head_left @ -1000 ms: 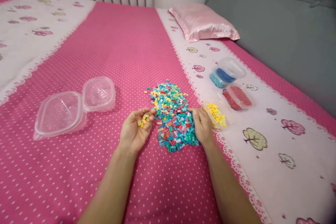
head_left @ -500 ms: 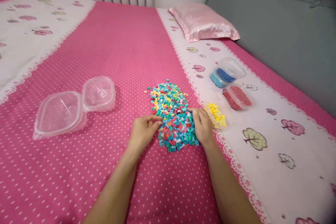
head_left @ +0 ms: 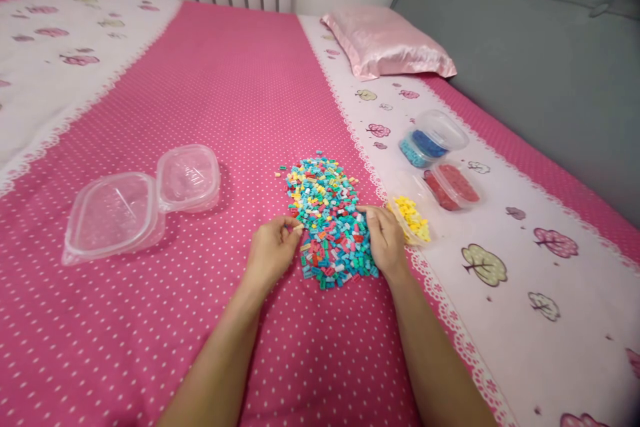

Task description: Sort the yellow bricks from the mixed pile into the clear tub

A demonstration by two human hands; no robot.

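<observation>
A heap of small toy building bricks [head_left: 335, 213] in many colours lies on the pink dotted sheet. At its left edge, my left hand [head_left: 273, 247] is closed in a pinch, with what looks like a small pale yellow brick between thumb and forefinger. My right hand [head_left: 385, 237] rests against the heap's right side, index finger stretched along the bricks and no held piece showing; its other fingers are partly hidden. Just beyond that hand, a clear tub of yellow bricks [head_left: 411, 219] stands tilted.
Farther right are clear tubs with red bricks [head_left: 450, 185] and with blue bricks [head_left: 423, 147]. Two clear plastic containers, one larger [head_left: 113, 217] and one smaller [head_left: 189, 179], sit on the left. A pink pillow [head_left: 387, 47] lies at the back near a grey padded panel [head_left: 525, 60].
My left hand has drawn back slightly to the left from the heap, its fingers now curled into a pinch. My right hand has stayed nearly still.
</observation>
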